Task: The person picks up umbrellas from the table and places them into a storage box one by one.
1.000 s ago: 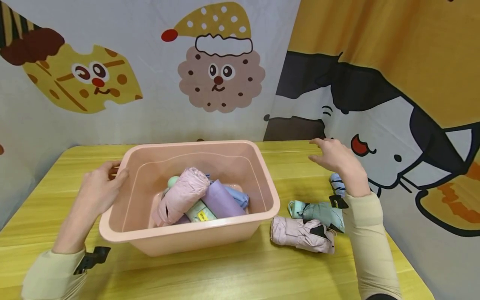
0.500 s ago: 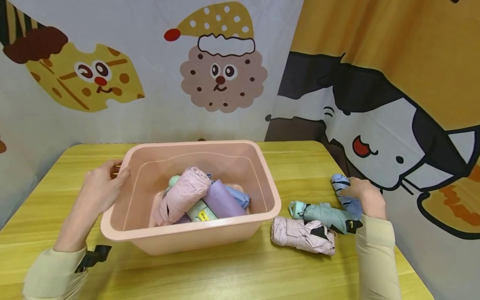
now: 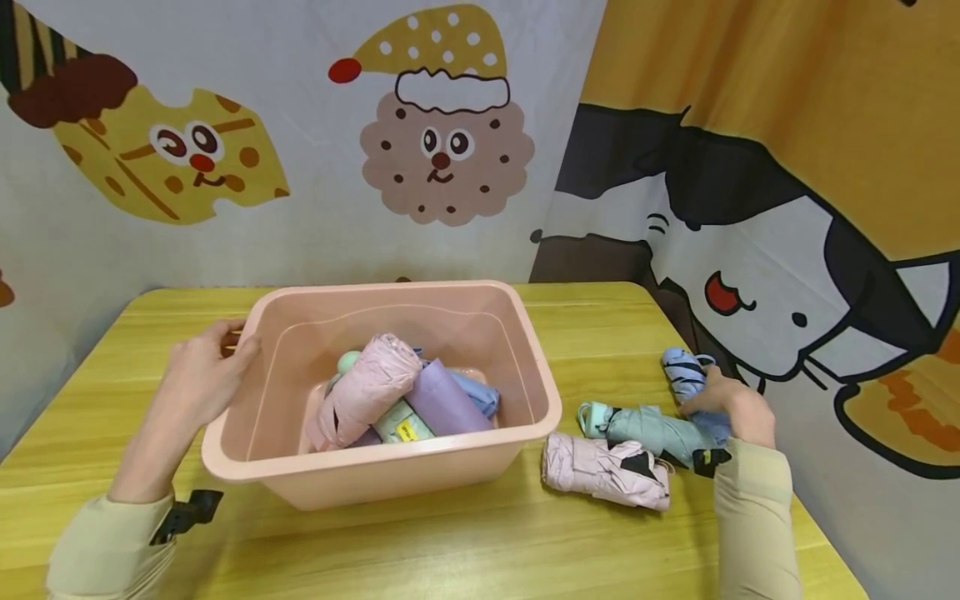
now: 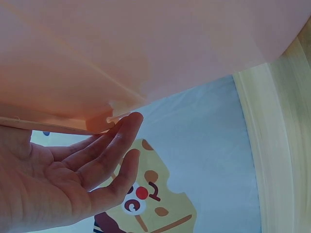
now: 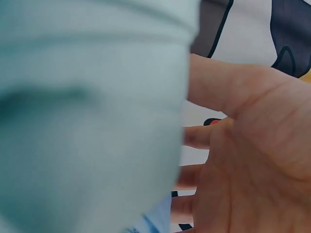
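Observation:
In the head view, my left hand [image 3: 202,375] holds the left rim of a pink plastic bin [image 3: 375,464], thumb on top. The left wrist view shows its fingers [image 4: 109,158] beneath the rim. On the right, my right hand [image 3: 731,404] grips a blue folded umbrella [image 3: 682,371] lying on the table, thumb on its near side and fingers on its far side. A mint-green folded umbrella [image 3: 648,429] lies against it, and fills much of the right wrist view, hiding the fingertips. A pale pink folded umbrella [image 3: 600,471] lies nearer me.
Inside the bin are a pink folded umbrella [image 3: 367,387], a purple one [image 3: 447,400], a blue one [image 3: 480,393] and a pale green one with a yellow label [image 3: 401,425]. A printed curtain [image 3: 300,242] hangs behind the wooden table [image 3: 420,550].
My right hand has come down from above the table's back right onto the blue umbrella, and its grip has shifted slightly toward me. The left hand stays on the bin's rim.

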`<state>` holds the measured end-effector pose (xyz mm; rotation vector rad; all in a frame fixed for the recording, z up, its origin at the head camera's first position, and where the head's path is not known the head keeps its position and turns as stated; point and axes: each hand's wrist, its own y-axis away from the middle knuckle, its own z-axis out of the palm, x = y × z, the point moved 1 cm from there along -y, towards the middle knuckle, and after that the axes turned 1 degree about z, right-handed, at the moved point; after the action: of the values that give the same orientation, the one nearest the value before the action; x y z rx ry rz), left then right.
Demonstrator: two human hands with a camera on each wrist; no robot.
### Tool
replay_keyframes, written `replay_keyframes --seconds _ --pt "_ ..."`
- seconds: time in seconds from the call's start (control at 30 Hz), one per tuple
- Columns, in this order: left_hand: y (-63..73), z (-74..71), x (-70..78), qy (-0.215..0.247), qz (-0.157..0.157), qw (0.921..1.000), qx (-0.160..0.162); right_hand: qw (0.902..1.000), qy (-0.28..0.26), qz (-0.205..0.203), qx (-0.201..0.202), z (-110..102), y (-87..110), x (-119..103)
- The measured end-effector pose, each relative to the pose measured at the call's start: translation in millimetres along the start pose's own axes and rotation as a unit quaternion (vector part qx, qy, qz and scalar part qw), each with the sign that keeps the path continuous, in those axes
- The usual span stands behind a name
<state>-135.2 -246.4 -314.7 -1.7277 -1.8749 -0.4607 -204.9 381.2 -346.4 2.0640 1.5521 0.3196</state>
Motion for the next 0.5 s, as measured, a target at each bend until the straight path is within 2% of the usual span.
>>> replay_keyframes --seconds 0.33,0.5 --pt "-0.7 -0.2 0.6 -0.001 0.003 1.0 0.005 0.9999 -0.011 0.002 0.011 0.2 4.0 1.9" --pt "-1.4 0.1 0.3 -0.001 0.003 1.0 0.003 0.9994 0.001 -0.023 0.027 1.7 3.7 2.2"
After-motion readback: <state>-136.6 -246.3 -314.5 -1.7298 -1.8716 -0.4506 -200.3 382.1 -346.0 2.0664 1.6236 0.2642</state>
